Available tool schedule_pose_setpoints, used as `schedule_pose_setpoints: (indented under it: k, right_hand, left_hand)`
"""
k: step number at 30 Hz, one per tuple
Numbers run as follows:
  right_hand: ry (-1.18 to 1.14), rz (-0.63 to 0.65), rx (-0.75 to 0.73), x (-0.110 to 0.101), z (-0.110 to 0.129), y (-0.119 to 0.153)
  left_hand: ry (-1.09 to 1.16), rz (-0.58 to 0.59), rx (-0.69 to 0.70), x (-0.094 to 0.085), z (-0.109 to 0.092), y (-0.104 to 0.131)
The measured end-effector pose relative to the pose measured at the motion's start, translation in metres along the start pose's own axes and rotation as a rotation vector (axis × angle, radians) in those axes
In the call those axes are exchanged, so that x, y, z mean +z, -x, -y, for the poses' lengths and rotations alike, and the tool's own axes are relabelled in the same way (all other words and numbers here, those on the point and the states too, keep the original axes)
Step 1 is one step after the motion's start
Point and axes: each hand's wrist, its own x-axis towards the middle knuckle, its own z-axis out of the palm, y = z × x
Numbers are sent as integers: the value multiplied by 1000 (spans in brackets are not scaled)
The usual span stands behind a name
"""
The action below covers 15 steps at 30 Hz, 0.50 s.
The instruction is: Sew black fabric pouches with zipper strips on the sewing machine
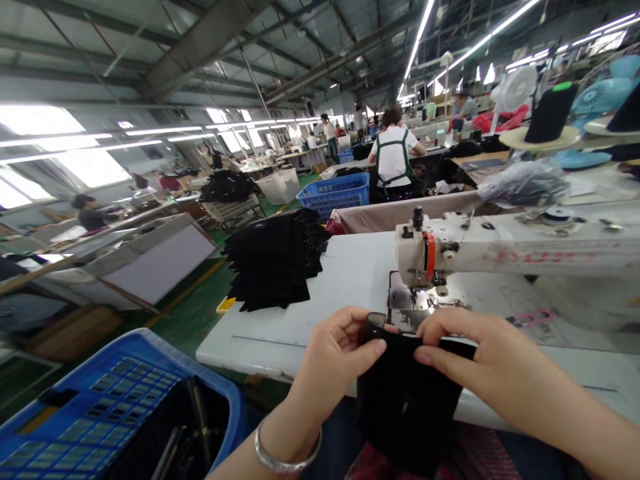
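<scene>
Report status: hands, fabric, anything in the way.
Left hand, right hand: both pinching upper edge of black fabric. Fabric held before sewing machine. Pink tool beyond right hand, apart from fabric.

A sewing workshop, shown by the sewing machine [480,247], stacked black cloth [273,257] and (farther back) a co-worker [393,157].

The left hand [336,357] and right hand [475,353] pinched the top edge of a black fabric piece [407,400] between their fingers, just in front of a white sewing machine [480,243]. A silver bangle [274,461] circled the left wrist. A stack of black pieces [275,257] lay on the white desk [357,267]. A blue basket [155,348] stood at lower left, dark items inside. Farther off, a person in a white top [391,158] faced away.
</scene>
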Motion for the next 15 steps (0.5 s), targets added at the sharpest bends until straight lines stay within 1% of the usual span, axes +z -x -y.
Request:
schedule_pose_setpoints:
  k: [3,6,10,15]
  right_hand:
    - [-30,-56,17,-1,3,1]
    - [-38,-93,3,-3,5,0]
    - [-55,-82,0,-2,4,0]
    - [-90,-72,7,0,3,1]
  left_hand:
    - [84,-60,-20,0,2,-2]
    - [188,-55,-58,1,4,-3]
    - [246,-35,-83,3,2,-2]
    - [237,-39,-82,6,2,-2]
